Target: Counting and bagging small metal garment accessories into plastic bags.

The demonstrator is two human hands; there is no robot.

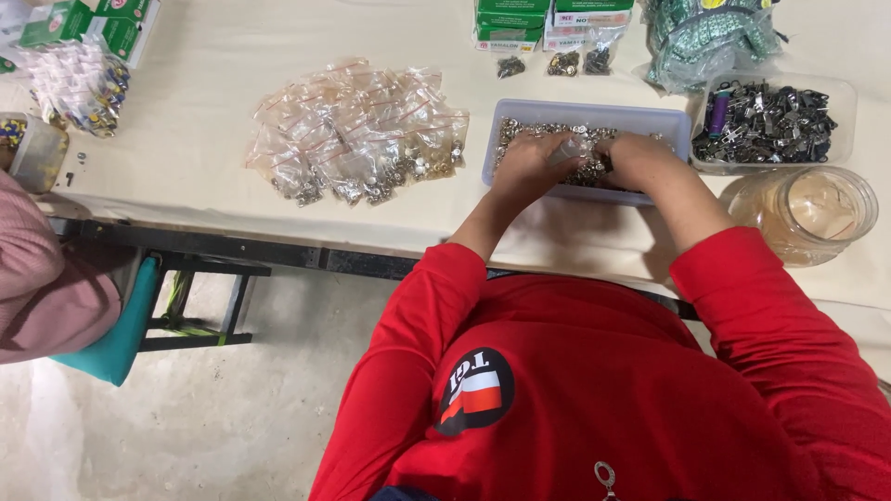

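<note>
Both hands are down in a pale blue-grey plastic tray (520,111) of small silver metal snap parts (529,130). My left hand (527,163) rests on the parts at the tray's left half, fingers curled. My right hand (639,158) lies over the right half. Between the two hands sits a small clear plastic bag (575,148), touched by both sets of fingertips. Whether either hand grips it firmly is hard to tell. Red sleeves cover both arms.
A heap of small clear bags with metal parts (362,139) lies left of the tray. A clear box of dark metal clips (775,121) and a clear round jar (807,215) stand at the right. Green boxes (510,23) line the back. Another person's pink sleeve (37,278) is at far left.
</note>
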